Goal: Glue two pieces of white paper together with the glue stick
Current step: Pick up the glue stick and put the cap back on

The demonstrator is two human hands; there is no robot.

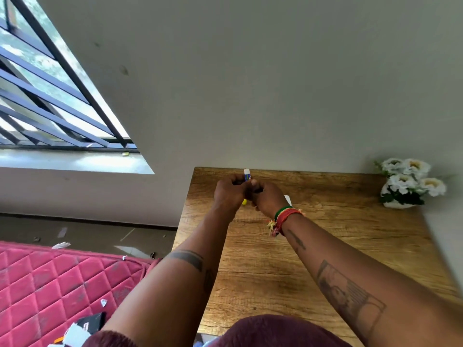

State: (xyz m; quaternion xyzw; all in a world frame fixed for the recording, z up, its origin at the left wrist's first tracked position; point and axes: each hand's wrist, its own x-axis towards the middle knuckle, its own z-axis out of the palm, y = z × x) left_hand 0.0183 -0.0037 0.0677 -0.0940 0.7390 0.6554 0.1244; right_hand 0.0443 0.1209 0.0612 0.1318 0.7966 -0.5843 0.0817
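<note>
Both of my hands meet above the far part of the wooden table (300,259). A glue stick (247,174) with a white top and a blue body pokes up between them. My left hand (229,194) and my right hand (266,199) are both closed around it. A yellow bit (244,202) shows below the hands, between them. A corner of white paper (288,199) peeks out behind my right wrist; the rest of the paper is hidden.
A pot of white flowers (411,184) stands at the table's far right corner against the wall. A red quilted mattress (50,284) with paper scraps lies to the left. A barred window (50,96) is at upper left.
</note>
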